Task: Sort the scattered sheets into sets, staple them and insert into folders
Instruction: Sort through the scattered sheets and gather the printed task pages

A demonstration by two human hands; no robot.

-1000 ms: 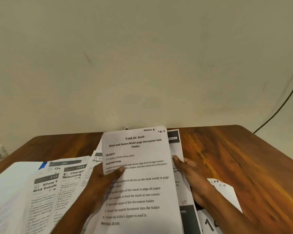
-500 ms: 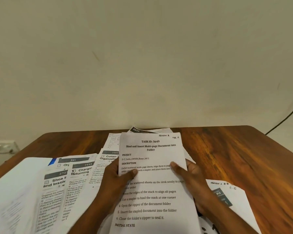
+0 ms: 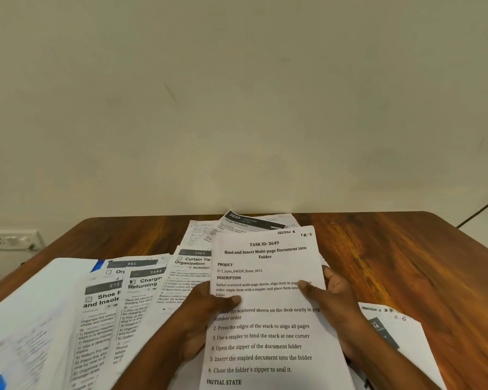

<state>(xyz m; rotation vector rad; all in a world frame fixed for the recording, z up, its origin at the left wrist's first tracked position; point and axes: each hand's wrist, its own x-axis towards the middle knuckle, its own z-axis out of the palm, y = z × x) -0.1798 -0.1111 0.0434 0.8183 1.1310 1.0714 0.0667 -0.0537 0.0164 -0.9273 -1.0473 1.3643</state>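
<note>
Two hands of mine hold one sheet: my left hand point(image 3: 200, 313) has its thumb curled over the left margin with the fingers underneath, and my right hand point(image 3: 331, 296) pinches the right margin the same way, thumb on top. This task sheet point(image 3: 265, 336) (headed "TASK ID: 3649", marked R-1 in its top right corner) is raised slightly over the middle of the wooden table point(image 3: 406, 263), its lower end running out of view toward me.

Under and around it lie the scattered sheets. I count four overlapping printed pages fanned toward the table's left edge: "Shoe" point(image 3: 100, 302), "961" point(image 3: 131, 264), "Charging" point(image 3: 145, 282) and "Curtain Tie" point(image 3: 190, 261). Behind the held sheet, at the far edge by the wall, are at least two more, one with a dark "2659" header point(image 3: 237, 219). One sheet marked R-6 point(image 3: 400, 327) pokes out beneath my right wrist. A large pale folder with a blue stripe point(image 3: 45, 305) (blurred, so I cannot be sure of its make) covers the near left corner.

The right half of the table, out to its right edge and far right corner, is bare wood.
</note>
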